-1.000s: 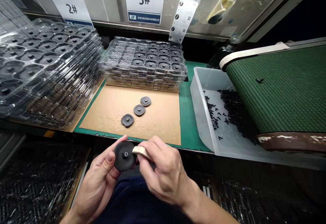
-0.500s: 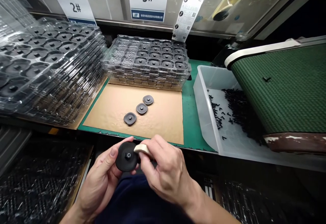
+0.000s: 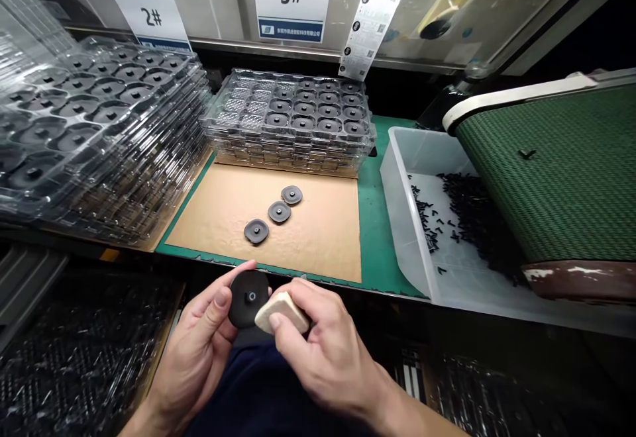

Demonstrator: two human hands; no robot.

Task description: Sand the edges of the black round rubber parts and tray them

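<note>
Grips a dark disc (image 3: 241, 311) in the left hand (image 3: 199, 344), thumb at its left edge and fingers behind, with its small central post (image 3: 251, 296) toward the view. Pinches a cream block (image 3: 289, 309) in the right hand (image 3: 318, 351), between thumb and bent fingers, with one end overlapping the disc's lower right edge; cannot tell whether touching it. Has three grey discs (image 3: 279, 212) in a slanting row beyond the fingertips, flat on a brown sheet (image 3: 322, 238) over a green tabletop (image 3: 375, 225). Has a stack of clear trays (image 3: 293, 149) farther beyond the fingers, with similar discs (image 3: 328, 111) seated in many pockets of the top one, and a taller tray stack (image 3: 124, 179) beyond the left fingers, off to their left. Has a translucent bin (image 3: 407, 232) of small black pieces (image 3: 479, 225) well to the right of the right fingers, under a green belt (image 3: 561, 205) bearing one black piece (image 3: 527, 154)
</note>
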